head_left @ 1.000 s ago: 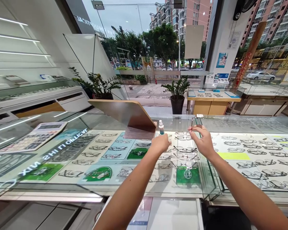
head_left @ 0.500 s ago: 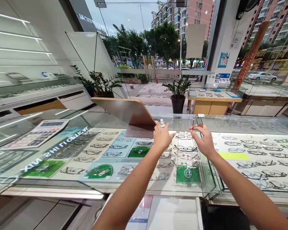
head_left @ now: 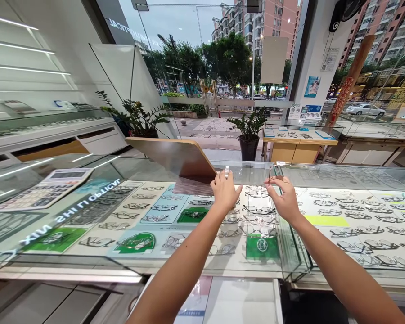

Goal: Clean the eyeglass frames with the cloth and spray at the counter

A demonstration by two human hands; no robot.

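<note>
Over the glass counter, my left hand (head_left: 225, 191) reaches beside a small white-capped bottle (head_left: 227, 172), with its thumb spread to the right. The hand hides the lower part of the bottle. To the right, my right hand (head_left: 283, 195) pinches a thin, dark brown pair of glasses (head_left: 273, 179) between thumb and fingers. One slim part of it points up, and the fingers cover most of the rest. A brown wooden-backed board (head_left: 173, 155) leans on the counter, left of my left hand.
Rows of eyeglasses (head_left: 259, 210) lie inside the glass display case (head_left: 195, 269), with green cards (head_left: 262, 248) among them. A large calculator (head_left: 45, 189) rests at the left on top of the glass. Potted plants (head_left: 249, 146) stand beyond the counter, by the window.
The view has shifted slightly. My left hand is a little closer around the bottle, with less of it showing. My right hand keeps its pinch with hardly any movement.
</note>
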